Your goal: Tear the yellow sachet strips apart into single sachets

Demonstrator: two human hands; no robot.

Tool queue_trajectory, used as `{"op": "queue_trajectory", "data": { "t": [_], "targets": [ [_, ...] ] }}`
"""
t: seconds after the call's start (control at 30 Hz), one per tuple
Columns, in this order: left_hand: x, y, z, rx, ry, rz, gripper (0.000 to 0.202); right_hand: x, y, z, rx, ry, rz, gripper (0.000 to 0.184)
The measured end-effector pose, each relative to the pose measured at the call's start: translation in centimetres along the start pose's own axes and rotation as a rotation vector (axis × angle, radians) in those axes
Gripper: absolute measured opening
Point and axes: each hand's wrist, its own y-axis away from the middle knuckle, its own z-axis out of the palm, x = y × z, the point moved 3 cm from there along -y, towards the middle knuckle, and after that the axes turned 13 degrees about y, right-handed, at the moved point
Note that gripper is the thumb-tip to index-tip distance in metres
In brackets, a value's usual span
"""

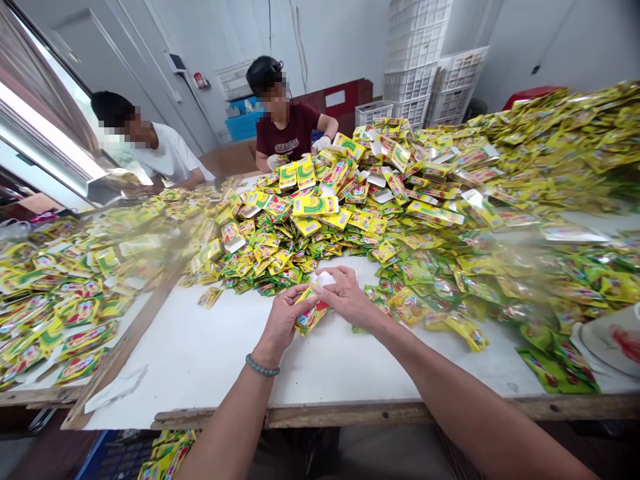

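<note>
Between my hands is a small yellow cardboard box point(309, 323) with white flaps standing up at its far end. My left hand point(286, 315), a beaded bracelet on its wrist, wraps its fingers and thumb around the box's left side. From the right, my right hand point(345, 297) has its thumb and fingers at the flaps and upper end of the box. Whether anything is inside the box is hidden by my fingers. Just beyond lies a heap of green and yellow sachets point(280, 275), with yellow boxes point(315, 205) piled on it.
More packets cover the left table point(75, 313) and the right side. A white tub point(613, 340) stands at the right edge. Two people work across the table, one in a maroon shirt point(287, 137), one in white point(167, 157). White crates point(410, 67) are stacked behind.
</note>
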Motion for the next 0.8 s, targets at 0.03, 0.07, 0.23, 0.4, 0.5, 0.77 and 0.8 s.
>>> {"op": "queue_trajectory", "data": {
  "t": [0.03, 0.07, 0.23, 0.4, 0.5, 0.77, 0.8],
  "targets": [
    [0.0, 0.0, 0.1, -0.002, 0.02, 0.014, 0.051, -0.2, 0.0, 0.0, -0.013, -0.015, -0.005, 0.038],
    [0.0, -0.1, 0.1, -0.001, 0.041, 0.03, 0.051, -0.3, 0.0, -0.1, 0.005, -0.032, -0.007, 0.036],
    [0.3, -0.4, 0.0, 0.05, 0.123, 0.14, 0.046, 0.6, -0.3, -0.7, 0.277, -0.219, 0.059, 0.03],
    [0.3, -0.1, -0.1, -0.019, 0.001, 0.282, 0.057, 1.3, -0.8, 0.8, 0.151, -0.416, 0.064, 0.028],
    [0.1, 0.1, 0.0, -0.092, -0.16, 0.318, 0.055, 1.0, -0.8, 0.7, 0.138, -0.366, 0.013, 0.02],
    [0.2, 0.2, 0.0, -0.155, -0.206, 0.21, 0.048, 1.0, -0.5, 0.6, 0.098, -0.328, 0.026, 0.02],
    [0.2, 0.2, 0.1, -0.16, -0.192, 0.197, 0.047, 1.0, -0.4, 0.6, 0.081, -0.365, 0.041, 0.03]
  ]
}}
